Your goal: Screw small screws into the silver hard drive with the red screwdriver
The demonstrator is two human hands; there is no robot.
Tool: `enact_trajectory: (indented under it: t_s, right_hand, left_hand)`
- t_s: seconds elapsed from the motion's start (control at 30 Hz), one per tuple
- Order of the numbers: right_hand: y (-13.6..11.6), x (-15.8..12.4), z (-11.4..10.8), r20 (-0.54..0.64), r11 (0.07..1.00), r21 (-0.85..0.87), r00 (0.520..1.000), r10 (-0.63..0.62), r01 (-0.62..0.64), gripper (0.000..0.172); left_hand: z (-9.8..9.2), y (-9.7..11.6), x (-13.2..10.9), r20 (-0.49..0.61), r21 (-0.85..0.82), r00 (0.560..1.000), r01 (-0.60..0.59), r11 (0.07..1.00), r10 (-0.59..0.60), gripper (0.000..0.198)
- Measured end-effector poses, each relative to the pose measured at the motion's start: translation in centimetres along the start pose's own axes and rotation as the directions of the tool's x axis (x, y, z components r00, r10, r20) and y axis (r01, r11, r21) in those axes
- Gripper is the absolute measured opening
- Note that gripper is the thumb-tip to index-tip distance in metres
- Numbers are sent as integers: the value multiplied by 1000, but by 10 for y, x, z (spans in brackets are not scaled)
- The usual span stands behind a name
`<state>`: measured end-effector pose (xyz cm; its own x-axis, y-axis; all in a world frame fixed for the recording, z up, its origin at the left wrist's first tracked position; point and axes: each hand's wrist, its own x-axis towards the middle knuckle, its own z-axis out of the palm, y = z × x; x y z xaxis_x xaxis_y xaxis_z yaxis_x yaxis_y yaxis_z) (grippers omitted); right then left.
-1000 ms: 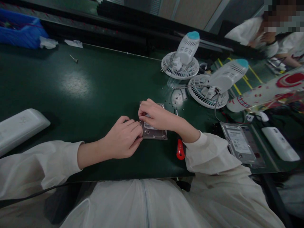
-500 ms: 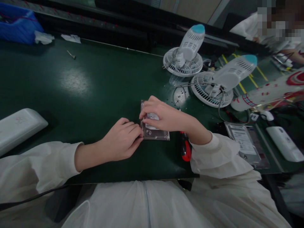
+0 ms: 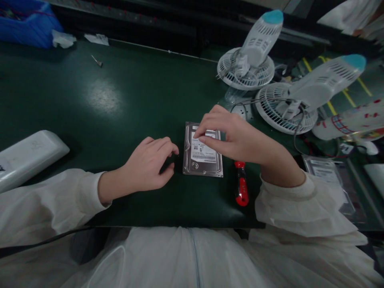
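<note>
Head view | your left hand (image 3: 147,164) rests loosely curled, gripping nothing, just left of the hard drive (image 3: 204,164) | your right hand (image 3: 237,136), fingers spread, touches its label | red screwdriver (image 3: 241,188) beside your right wrist

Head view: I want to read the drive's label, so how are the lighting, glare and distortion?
Head view: dim overall; a soft glare patch on the table; the drive is fairly sharp, its label print too small to read; the right hand covers its top edge; the fans look stretched by the wide lens.
</note>
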<state>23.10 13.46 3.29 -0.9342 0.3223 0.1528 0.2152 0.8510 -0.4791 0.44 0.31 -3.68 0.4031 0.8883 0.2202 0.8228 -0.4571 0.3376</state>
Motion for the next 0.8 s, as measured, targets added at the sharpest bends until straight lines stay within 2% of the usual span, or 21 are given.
enact_trajectory:
  t_s: [0.2, 0.8]
  right_hand:
    - [-1, 1, 0, -12, 1000, -15, 1000, -11, 11, 20]
    - [-4, 2, 2, 32, 999, 11, 999, 37, -37, 21]
  left_hand:
    - [7, -1, 8, 1, 36, 1000, 23, 999, -23, 15]
    - [6, 3, 13, 24, -6, 996, 81, 997, -81, 15]
